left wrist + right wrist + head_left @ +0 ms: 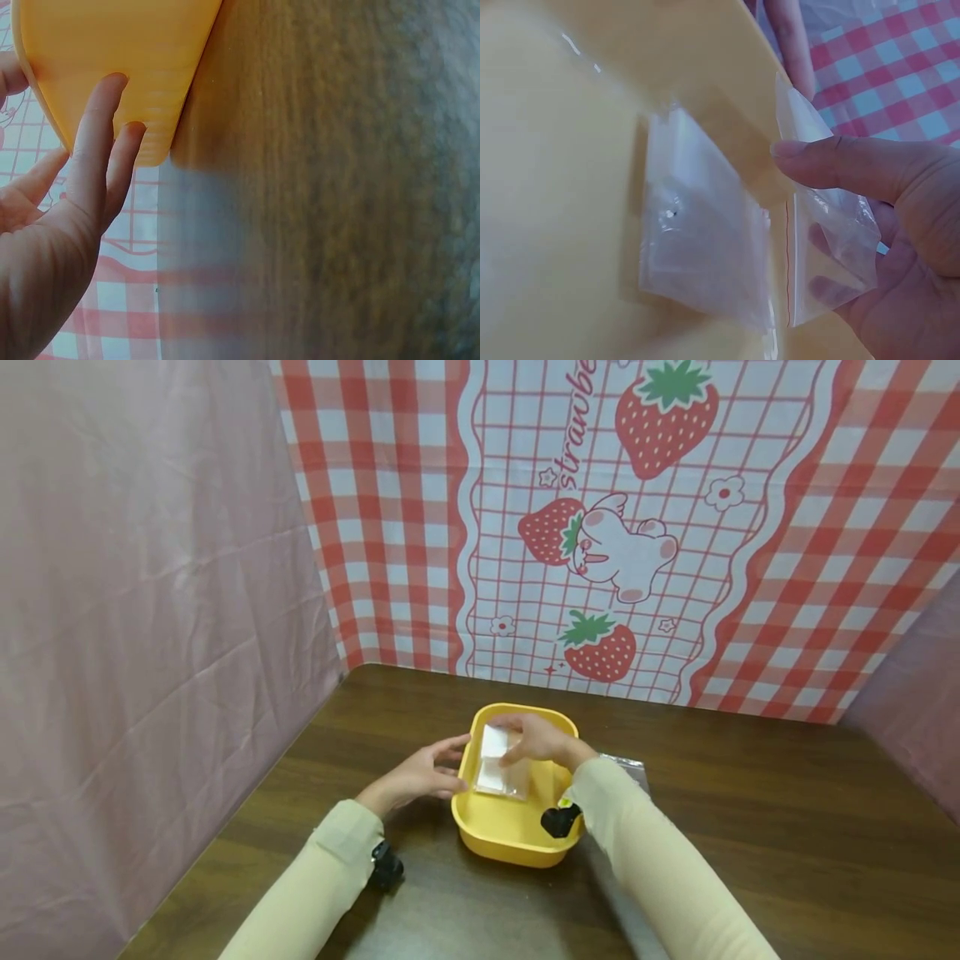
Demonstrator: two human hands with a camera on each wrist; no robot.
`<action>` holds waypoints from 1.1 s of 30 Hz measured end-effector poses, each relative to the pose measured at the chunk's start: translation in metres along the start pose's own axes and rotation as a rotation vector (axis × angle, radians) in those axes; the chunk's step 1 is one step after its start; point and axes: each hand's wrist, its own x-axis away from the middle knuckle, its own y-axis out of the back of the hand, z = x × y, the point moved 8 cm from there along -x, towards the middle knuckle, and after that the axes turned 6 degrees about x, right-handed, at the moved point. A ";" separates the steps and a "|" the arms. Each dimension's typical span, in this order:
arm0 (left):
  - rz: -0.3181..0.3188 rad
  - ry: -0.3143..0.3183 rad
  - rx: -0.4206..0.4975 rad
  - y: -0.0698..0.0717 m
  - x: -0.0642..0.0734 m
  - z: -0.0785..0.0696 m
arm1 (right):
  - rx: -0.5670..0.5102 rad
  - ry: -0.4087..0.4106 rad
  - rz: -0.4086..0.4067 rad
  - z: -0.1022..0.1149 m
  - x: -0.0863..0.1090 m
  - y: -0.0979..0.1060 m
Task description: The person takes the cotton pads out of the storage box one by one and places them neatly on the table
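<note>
A yellow plastic bin [510,841] stands on the table between both hands. My left hand [420,777] is at its left side, fingers spread and fairly straight along the outer wall [157,45]. Inside the bin, my right hand [536,739] pinches a clear zip bag [832,247] between thumb and fingers. That bag has a thin red line along its seal and something white inside. Beside it in the right wrist view, another clear bag [697,217] with white contents lies on the bin's floor.
A silvery flat packet [632,770] lies on the wooden table [757,827] just right of the bin, partly behind the right sleeve [660,852]. A red-and-white checked strawberry cloth [405,527] hangs behind the table. A pinkish curtain [165,610] borders the left side.
</note>
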 end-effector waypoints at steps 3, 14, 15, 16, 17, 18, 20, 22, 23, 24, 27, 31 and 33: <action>-0.003 -0.001 -0.007 0.001 0.000 0.001 | 0.004 0.018 -0.022 0.004 0.001 0.005; -0.012 0.005 -0.028 0.001 -0.001 0.001 | 0.040 0.037 -0.083 0.015 0.008 0.021; -0.016 0.007 -0.031 0.001 -0.001 0.001 | 0.039 0.041 -0.080 0.017 0.009 0.022; -0.019 0.010 -0.032 0.001 -0.001 0.001 | 0.040 0.047 -0.076 0.018 0.010 0.023; -0.023 0.012 -0.034 0.001 -0.001 0.001 | 0.040 0.051 -0.074 0.020 0.011 0.024; -0.026 0.014 -0.036 0.002 -0.001 0.001 | 0.042 0.055 -0.075 0.021 0.012 0.025; -0.027 0.013 -0.040 0.002 -0.002 0.001 | 0.050 0.067 -0.079 0.024 0.015 0.027; -0.029 0.017 -0.037 0.002 -0.002 0.001 | 0.064 0.073 -0.089 0.025 0.018 0.030; -0.030 0.018 -0.037 0.002 -0.002 0.001 | 0.070 0.077 -0.095 0.026 0.019 0.031; -0.030 0.018 -0.039 0.002 -0.001 0.001 | 0.070 0.074 -0.099 0.026 0.021 0.032; -0.040 0.024 -0.040 0.002 0.000 0.001 | 0.064 0.063 -0.112 0.024 0.025 0.035; -0.045 0.024 -0.037 0.002 0.001 0.001 | 0.068 0.047 -0.126 0.019 0.033 0.040; -0.040 0.018 -0.036 0.002 0.000 0.001 | 0.058 0.030 -0.129 0.017 0.039 0.042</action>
